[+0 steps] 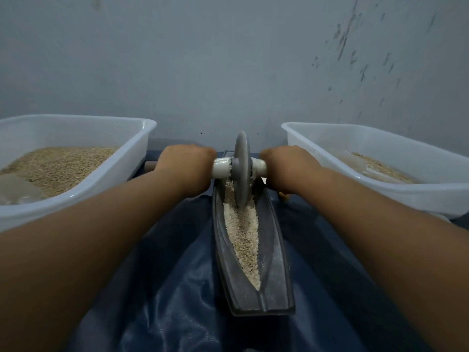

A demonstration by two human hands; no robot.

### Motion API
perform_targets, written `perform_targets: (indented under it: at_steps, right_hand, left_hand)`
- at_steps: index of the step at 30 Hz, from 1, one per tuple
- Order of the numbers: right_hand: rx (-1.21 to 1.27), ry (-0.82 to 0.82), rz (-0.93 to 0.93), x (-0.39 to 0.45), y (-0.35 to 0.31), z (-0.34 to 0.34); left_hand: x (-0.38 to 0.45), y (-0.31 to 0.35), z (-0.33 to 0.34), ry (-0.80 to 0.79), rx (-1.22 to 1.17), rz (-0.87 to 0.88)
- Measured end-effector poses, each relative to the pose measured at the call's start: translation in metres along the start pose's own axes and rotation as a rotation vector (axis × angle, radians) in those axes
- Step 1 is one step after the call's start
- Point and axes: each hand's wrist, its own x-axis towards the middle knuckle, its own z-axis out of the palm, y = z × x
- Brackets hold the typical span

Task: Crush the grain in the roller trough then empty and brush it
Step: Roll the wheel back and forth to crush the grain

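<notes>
A dark boat-shaped roller trough (275, 265) lies lengthwise in front of me on a blue sheet. Pale crushed grain (243, 237) fills its groove. A grey roller wheel (241, 168) stands upright in the groove near the far end. A white axle handle (221, 167) runs through the wheel. My left hand (186, 163) grips the left end of the handle. My right hand (286, 165) grips the right end. Both forearms stretch forward on either side of the trough.
A white plastic tub (106, 179) of tan grain stands at the left. Another white tub (355, 189) with a little grain stands at the right. A grey wall rises just behind. The blue sheet (177, 275) covers the surface.
</notes>
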Motion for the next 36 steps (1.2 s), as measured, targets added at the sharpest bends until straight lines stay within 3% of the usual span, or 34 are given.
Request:
perform_targets:
  at_steps: [11,16,29,36]
  right_hand:
    - [-0.02,0.115,-0.08,-0.066,-0.012,-0.008]
    - [-0.003,0.065,-0.091,-0.099,-0.009,-0.018]
    - [0.015,-0.015,0.052,-0.01,-0.004,0.001]
    - [-0.012,0.11,-0.03,-0.054,-0.011,-0.004]
  left_hand:
    - [-0.057,0.01,-0.022,-0.031,-0.029,0.041]
    - [-0.083,0.012,-0.037,0.014,0.01,0.079]
    - [-0.004,0.001,-0.003,-0.037,-0.006,-0.006]
    - [-0.048,0.01,-0.015,0.017,-0.014,0.003]
